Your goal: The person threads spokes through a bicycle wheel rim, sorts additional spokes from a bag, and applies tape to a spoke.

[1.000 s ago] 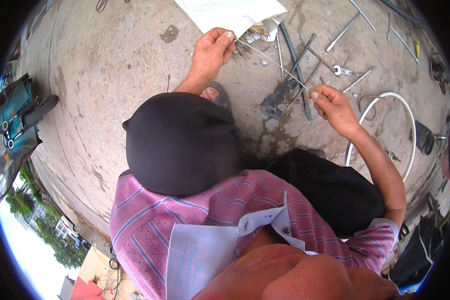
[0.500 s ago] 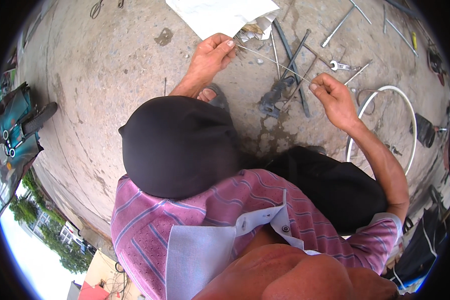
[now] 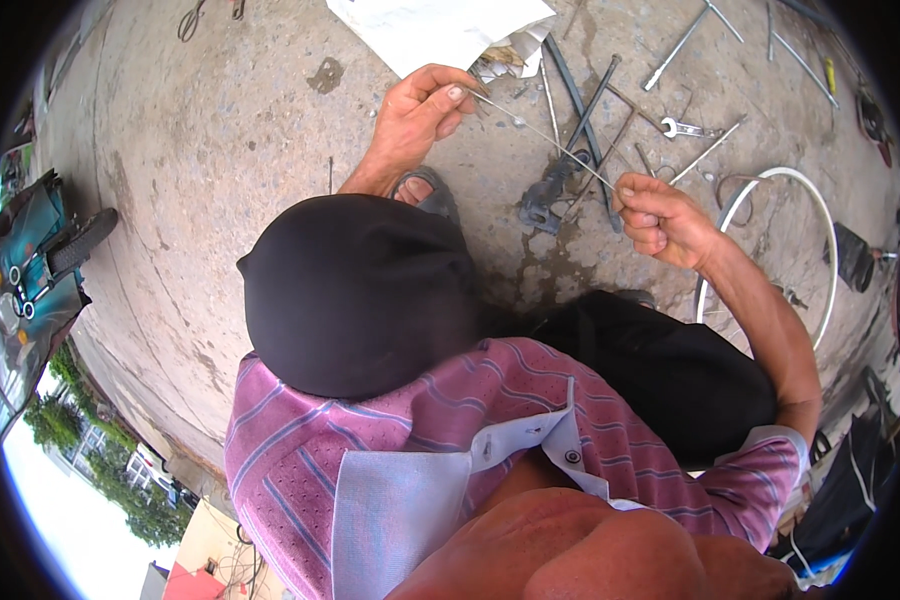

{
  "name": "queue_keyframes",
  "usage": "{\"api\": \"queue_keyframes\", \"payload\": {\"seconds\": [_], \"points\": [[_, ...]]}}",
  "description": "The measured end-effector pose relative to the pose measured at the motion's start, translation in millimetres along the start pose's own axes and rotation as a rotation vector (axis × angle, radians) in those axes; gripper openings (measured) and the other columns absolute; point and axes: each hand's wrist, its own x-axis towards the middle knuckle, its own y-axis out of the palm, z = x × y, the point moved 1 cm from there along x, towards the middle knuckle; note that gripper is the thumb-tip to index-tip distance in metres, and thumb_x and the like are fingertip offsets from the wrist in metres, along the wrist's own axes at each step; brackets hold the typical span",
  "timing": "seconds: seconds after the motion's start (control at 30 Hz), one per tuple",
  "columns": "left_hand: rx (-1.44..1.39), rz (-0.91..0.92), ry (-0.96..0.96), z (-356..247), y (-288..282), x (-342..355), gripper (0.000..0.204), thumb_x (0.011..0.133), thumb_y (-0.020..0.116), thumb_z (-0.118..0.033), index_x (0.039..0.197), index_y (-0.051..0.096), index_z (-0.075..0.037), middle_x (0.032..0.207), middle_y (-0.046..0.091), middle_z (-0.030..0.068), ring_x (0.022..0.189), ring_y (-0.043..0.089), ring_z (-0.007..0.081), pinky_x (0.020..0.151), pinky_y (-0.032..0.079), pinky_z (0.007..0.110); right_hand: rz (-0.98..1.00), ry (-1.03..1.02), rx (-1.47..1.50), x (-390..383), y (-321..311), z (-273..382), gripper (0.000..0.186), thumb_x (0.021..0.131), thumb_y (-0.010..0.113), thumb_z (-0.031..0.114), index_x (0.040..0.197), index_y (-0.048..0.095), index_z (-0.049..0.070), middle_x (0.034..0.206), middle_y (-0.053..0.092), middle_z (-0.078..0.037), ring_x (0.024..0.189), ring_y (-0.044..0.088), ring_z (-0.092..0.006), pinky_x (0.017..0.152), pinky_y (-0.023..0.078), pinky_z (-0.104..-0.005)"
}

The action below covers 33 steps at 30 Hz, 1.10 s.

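Stretching one thin wire (image 3: pixel 550 138) between left hand (image 3: pixel 415 115) and right hand (image 3: pixel 665 215), out over a stained concrete floor (image 3: pixel 230 140). Losing both wire ends at the folded fingers; cannot tell the full length past the left grip, with short dark strands blurring in just there. Seeing little of the left forearm behind the black trouser knee (image 3: pixel 355 290). Finding a white bag (image 3: pixel 420 30) cropped at the far edge, crumpled at the near end, and a white hoop (image 3: pixel 834 245) partly masked by the right forearm. Catching only part of a teal vehicle (image 3: pixel 45 270) at the left rim.

Counting now: one wire, two hands, one open-ended wrench (image 3: pixel 685 129), one hoop, one bag, one yellow handle (image 3: pixel 830 75) far right. Giving up on an exact tally of the loose rods, too overlapped beyond the right hand.

Pinching the wire at both ends: far left between left thumb and forefinger, nearer and further right between right thumb and curled fingers. Running slantwise from grip to grip, bare along the middle, passing across the view of a dark flat bar (image 3: pixel 568 85) and just beyond a black jointed part (image 3: pixel 542 203).
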Motion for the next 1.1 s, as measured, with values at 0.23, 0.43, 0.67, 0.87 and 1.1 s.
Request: {"api": "queue_keyframes", "payload": {"seconds": [0.23, 0.43, 0.67, 0.87, 1.1], "points": [[-0.071, -0.063, -0.099, 5, -5, 1, 0.021, 0.104, 0.056, -0.014, 0.117, 0.066, 0.000, 0.082, 0.062, 0.0047, 0.058, 0.044, 0.0071, 0.052, 0.037, 0.022, -0.193, -0.158, -0.241, 5, 4, 1, 0.012, 0.102, 0.060, 0.019, 0.098, 0.059, 0.008, 0.064, 0.039, 0.008, 0.050, 0.029, -0.0021, 0.043, 0.021, -0.0203], [0.068, -0.241, -0.071, 14, -11, 10, 0.021, 0.103, 0.059, -0.016, 0.111, 0.070, -0.001, 0.079, 0.061, 0.0019, 0.057, 0.043, 0.0054, 0.049, 0.033, 0.020, -0.289, -0.255, -0.333, 5, 3, 4, 0.013, 0.102, 0.060, 0.021, 0.099, 0.060, 0.008, 0.063, 0.039, 0.008, 0.050, 0.028, -0.0019, 0.045, 0.020, -0.0205], [0.120, -0.196, -0.061, 5, -3, 11, 0.022, 0.102, 0.060, -0.016, 0.115, 0.070, -0.002, 0.078, 0.060, 0.0009, 0.058, 0.042, 0.0045, 0.049, 0.032, 0.020, -0.309, -0.248, -0.350, 5, 0, 1, 0.012, 0.101, 0.060, 0.020, 0.099, 0.060, 0.008, 0.064, 0.041, 0.008, 0.051, 0.030, -0.0025, 0.046, 0.021, -0.0212], [0.127, -0.066, -0.026, 6, 1, 11, 0.022, 0.102, 0.059, -0.014, 0.118, 0.069, -0.003, 0.077, 0.059, 0.0011, 0.057, 0.041, 0.0053, 0.050, 0.030, 0.021, -0.309, -0.235, -0.388, 4, 1, 0, 0.013, 0.101, 0.060, 0.021, 0.096, 0.061, 0.009, 0.065, 0.042, 0.007, 0.052, 0.030, -0.0028, 0.046, 0.022, -0.0217], [0.166, -0.081, -0.084, 18, 1, 8, 0.015, 0.103, 0.058, -0.016, 0.098, 0.065, -0.003, 0.071, 0.055, -0.0006, 0.056, 0.040, 0.0048, 0.049, 0.029, 0.021, -0.389, -0.359, -0.600, 12, -8, -6, 0.013, 0.101, 0.063, 0.018, 0.094, 0.063, 0.007, 0.071, 0.055, 0.005, 0.061, 0.045, -0.0045, 0.053, 0.036, -0.0221]]}}
